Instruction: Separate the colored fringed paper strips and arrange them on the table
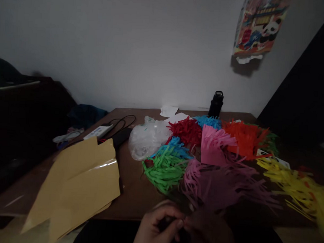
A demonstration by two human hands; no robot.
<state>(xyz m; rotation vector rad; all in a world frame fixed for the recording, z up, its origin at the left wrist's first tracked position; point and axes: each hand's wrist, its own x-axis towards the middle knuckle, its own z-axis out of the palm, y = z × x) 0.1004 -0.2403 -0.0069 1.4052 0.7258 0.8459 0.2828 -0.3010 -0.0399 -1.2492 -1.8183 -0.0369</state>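
Observation:
My left hand (pixel 157 227) is at the table's front edge, its thumb and fingertips pinched together. Whatever is between them is too small or hidden to make out. My right hand (pixel 211 229) lies in deep shadow beside it, fingertips meeting those of the left; its fingers barely show. Just beyond the hands, fringed mauve paper (pixel 215 188) spreads over the table. Behind it stands a pink fringed paper piece (pixel 214 147). To the left lies a bunch of green paper strips (pixel 166 170), with blue strips (pixel 177 147) behind.
Tan cardboard sheets (pixel 86 179) overhang the table's front left. A clear plastic bag (pixel 147 138), red fringe (pixel 187 131), orange fringe (pixel 245 137) and yellow fringe (pixel 296 181) lie around. A black bottle (pixel 215 104) stands at the back; a white power strip (pixel 98 130) lies left.

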